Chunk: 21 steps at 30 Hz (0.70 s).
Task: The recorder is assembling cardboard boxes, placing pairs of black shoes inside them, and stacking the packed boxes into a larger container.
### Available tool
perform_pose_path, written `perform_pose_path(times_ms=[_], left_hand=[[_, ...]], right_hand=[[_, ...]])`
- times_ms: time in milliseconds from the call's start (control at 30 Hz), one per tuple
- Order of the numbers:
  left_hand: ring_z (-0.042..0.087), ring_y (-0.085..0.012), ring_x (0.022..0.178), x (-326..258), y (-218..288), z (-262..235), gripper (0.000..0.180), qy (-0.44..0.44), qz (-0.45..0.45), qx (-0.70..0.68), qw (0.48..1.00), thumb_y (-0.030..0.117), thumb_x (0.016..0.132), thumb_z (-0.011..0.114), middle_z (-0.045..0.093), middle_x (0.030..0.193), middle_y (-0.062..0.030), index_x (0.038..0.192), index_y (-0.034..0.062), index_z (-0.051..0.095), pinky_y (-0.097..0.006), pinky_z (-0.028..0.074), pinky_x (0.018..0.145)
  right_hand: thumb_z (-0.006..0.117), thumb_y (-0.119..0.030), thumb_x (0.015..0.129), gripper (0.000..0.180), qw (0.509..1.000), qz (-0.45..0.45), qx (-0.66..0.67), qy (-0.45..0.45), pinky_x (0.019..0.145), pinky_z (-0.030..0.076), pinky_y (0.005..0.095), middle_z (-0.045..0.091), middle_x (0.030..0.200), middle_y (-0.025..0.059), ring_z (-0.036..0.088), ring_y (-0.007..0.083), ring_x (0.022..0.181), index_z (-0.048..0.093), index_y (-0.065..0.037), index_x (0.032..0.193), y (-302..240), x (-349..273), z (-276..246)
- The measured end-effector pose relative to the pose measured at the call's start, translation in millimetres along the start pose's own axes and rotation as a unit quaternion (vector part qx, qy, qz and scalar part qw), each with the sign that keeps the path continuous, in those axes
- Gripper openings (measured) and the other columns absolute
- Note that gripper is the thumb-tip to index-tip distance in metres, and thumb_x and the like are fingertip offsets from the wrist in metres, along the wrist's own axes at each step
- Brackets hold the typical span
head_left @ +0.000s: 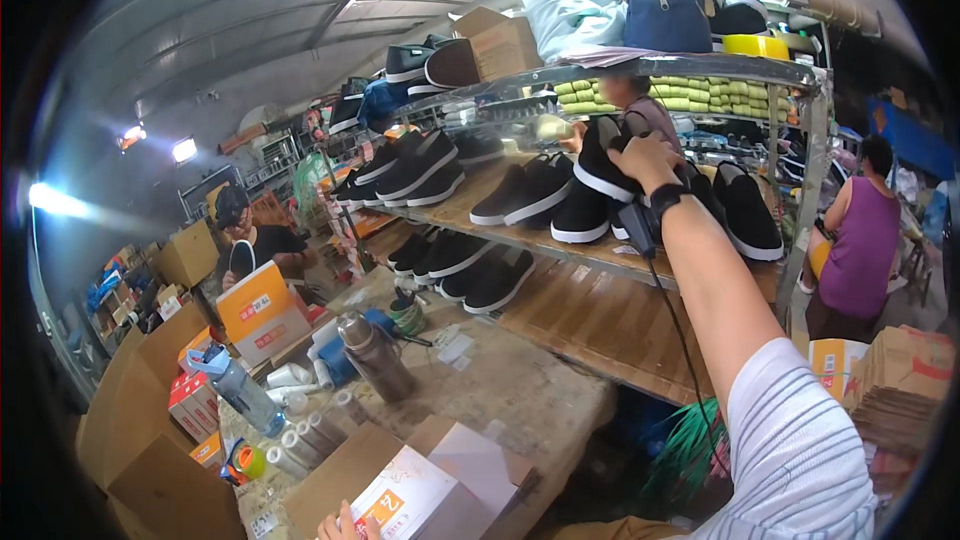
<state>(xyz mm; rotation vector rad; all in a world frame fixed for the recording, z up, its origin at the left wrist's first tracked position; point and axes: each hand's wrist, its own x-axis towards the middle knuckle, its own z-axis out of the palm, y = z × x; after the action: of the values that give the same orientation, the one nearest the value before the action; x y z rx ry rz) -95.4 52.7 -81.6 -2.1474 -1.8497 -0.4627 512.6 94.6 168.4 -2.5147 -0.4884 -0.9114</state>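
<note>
My right hand (645, 158) reaches up to the shelf, its fingers closed around a black slip-on shoe (597, 162) with a white sole. A second dark shoe seems to be bunched behind it, partly hidden by the fingers. Just below stands another black shoe (580, 215) on the same shelf. At the bottom edge, the fingers of my left hand (347, 524) are hooked on a white and orange shoebox (415, 500), whose lid or flap stands open on the table. Most of that hand is cut off by the frame.
Shoes crowd the metal shelf rack (560, 330). On the worktable (540, 405) stand a brown flask (375, 355), a blue water bottle (240, 390) and several white rolls (300, 440). One person (265, 240) handles a box at left; others are behind the rack and at right (860, 240).
</note>
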Motion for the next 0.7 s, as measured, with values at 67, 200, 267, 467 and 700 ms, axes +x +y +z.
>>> perform_pose_path(times_ms=[67, 200, 267, 467, 700], left_hand=[[0.051, -0.0331, 0.111, 5.0, 5.1, 1.7, 0.049, 0.016, 0.011, 0.006, 1.000, 0.040, 0.088, 0.052, 0.058, 0.116, -0.0150, 0.132, 0.0194, 0.052, -0.055, 0.035, 0.094], [0.051, -0.0322, 0.111, 1.2, -1.3, 2.3, 0.049, 0.035, 0.015, 0.008, 0.999, 0.042, 0.087, 0.053, 0.059, 0.115, -0.0141, 0.131, 0.0199, 0.053, -0.055, 0.035, 0.093], [0.052, -0.0319, 0.108, 3.4, 4.4, -9.3, 0.048, 0.020, 0.015, -0.029, 0.999, 0.040, 0.085, 0.056, 0.059, 0.113, -0.0135, 0.128, 0.0201, 0.056, -0.054, 0.036, 0.092], [0.049, -0.0262, 0.096, -18.6, 45.6, -38.7, 0.035, 0.140, -0.067, -0.055, 0.986, 0.029, 0.076, 0.070, 0.053, 0.097, -0.0051, 0.107, 0.0150, 0.069, -0.045, 0.034, 0.092], [0.050, -0.0270, 0.095, -30.6, 82.9, -0.4, 0.042, 0.182, 0.023, -0.140, 0.973, 0.019, 0.069, 0.072, 0.055, 0.098, -0.0086, 0.111, 0.0178, 0.068, -0.046, 0.030, 0.091]], right_hand=[[0.058, -0.044, 0.085, 0.045, 0.994, -0.104, 0.041, 0.013, 0.084, 0.050, 0.0464, 0.068, 0.093, 0.0200, 0.065, 0.0390, 0.092, 0.071, -0.003, 0.097, 23.5, 31.6, 24.0], [0.057, -0.036, 0.086, 0.034, 0.983, -0.169, 0.065, 0.021, 0.078, 0.053, 0.0452, 0.069, 0.091, 0.0179, 0.067, 0.0349, 0.090, 0.072, -0.005, 0.089, 18.3, 24.6, -1.8], [0.060, -0.033, 0.085, 0.030, 0.965, -0.235, 0.088, 0.078, 0.068, 0.054, 0.0436, 0.069, 0.085, 0.0155, 0.068, 0.0344, 0.079, 0.071, -0.006, 0.081, 12.8, 23.3, -19.8], [0.060, -0.035, 0.085, 0.034, 0.871, -0.446, 0.176, 0.106, 0.067, 0.053, 0.0426, 0.066, 0.074, 0.0092, 0.066, 0.0300, 0.072, 0.068, -0.004, 0.073, -21.2, -45.9, -55.1], [0.056, -0.028, 0.093, 0.028, 0.620, -0.206, 0.561, -0.509, 0.080, 0.052, 0.0359, 0.066, 0.108, 0.0117, 0.065, 0.0220, 0.090, 0.066, -0.002, 0.095, -26.2, -207.9, -87.0]])
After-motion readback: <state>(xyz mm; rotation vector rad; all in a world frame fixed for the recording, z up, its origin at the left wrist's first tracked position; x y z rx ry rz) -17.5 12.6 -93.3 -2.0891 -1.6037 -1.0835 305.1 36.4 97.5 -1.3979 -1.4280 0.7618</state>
